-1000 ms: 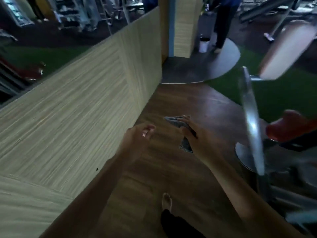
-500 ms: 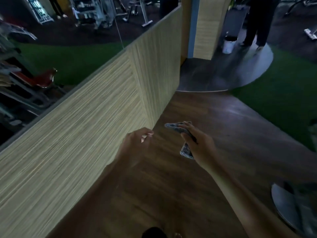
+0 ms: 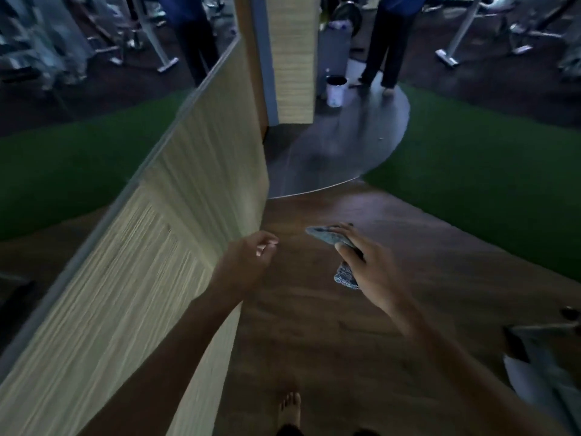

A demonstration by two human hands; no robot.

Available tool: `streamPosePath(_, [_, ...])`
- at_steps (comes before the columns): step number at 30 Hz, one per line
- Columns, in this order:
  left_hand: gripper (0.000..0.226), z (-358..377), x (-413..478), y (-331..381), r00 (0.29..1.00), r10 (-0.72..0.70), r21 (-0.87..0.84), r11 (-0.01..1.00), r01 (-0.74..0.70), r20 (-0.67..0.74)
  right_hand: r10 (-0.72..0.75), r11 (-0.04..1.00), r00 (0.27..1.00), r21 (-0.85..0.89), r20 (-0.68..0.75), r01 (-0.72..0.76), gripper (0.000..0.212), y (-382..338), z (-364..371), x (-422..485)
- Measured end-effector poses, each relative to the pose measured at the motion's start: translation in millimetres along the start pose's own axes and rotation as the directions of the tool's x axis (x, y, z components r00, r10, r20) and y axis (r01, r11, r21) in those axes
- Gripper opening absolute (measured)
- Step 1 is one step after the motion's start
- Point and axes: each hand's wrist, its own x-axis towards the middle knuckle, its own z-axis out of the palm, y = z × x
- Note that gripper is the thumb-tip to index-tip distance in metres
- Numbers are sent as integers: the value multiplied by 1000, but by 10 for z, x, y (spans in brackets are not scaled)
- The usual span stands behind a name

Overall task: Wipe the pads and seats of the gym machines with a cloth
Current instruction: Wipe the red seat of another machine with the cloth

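Currently walking | right hand (image 3: pixel 374 265) is gripping the folded cloth (image 3: pixel 333 242), fingers closed over it | left hand (image 3: pixel 248 259) is hanging loosely curled, empty | no pad within reach; machines lying well ahead.

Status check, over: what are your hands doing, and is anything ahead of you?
Right hand gripping cloth. Left hand loosely curled, empty. No pad in reach. Bucket and a standing person ahead.

- The dark wooden floor (image 3: pixel 330 325) runs along beside a pale striped partition wall (image 3: pixel 132 294).
- A bare foot (image 3: pixel 290 407) stands on it.
- Green turf (image 3: pixel 490 184) borders it.
- A grey round platform (image 3: pixel 339 152) carries a white bucket (image 3: pixel 335 91) and a standing person (image 3: pixel 385 42).
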Motion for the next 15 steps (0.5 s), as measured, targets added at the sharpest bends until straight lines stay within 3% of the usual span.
streamPosePath(7, [17,222,1760,364,976,147,-6,989,-148,161,147,989,971,4,-191,-149,35,306,-301,1188])
streamPosePath(15, [23,1215,3715,1392,884,327,-23,941,-339,334,336,942,848,133,-409,-309,36,1294,-1149,2441])
